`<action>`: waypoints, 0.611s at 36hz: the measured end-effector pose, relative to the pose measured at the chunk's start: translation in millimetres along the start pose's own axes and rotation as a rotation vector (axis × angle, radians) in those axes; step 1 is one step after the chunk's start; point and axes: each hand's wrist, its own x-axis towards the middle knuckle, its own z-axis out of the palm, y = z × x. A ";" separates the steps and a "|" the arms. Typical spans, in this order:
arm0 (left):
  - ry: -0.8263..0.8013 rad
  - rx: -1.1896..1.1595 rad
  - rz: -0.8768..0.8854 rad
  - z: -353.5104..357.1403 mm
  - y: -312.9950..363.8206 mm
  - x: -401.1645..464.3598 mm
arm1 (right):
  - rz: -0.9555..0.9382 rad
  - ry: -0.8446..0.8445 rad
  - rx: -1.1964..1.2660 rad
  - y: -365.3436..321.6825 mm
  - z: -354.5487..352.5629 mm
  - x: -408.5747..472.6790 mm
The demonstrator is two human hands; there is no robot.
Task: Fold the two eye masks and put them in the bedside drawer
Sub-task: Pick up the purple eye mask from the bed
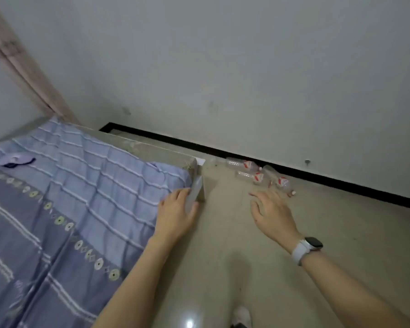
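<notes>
A lilac eye mask with a dark strap lies on the blue striped bedsheet at the far left of the bed. My left hand is at the bed's foot corner, its fingers closed on a pale, flat, blurred piece that looks like a folded eye mask. My right hand, with a white-strapped watch on the wrist, hovers over the floor to the right, fingers spread and holding nothing. No drawer is in view.
The grey bed frame edge runs along the foot of the bed. Three empty plastic bottles lie on the beige floor by the wall's black skirting. My shoe shows at the bottom.
</notes>
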 end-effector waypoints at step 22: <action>-0.183 -0.086 -0.341 124.6 -56.2 333.6 | 0.114 -0.411 0.040 128.4 97.4 359.0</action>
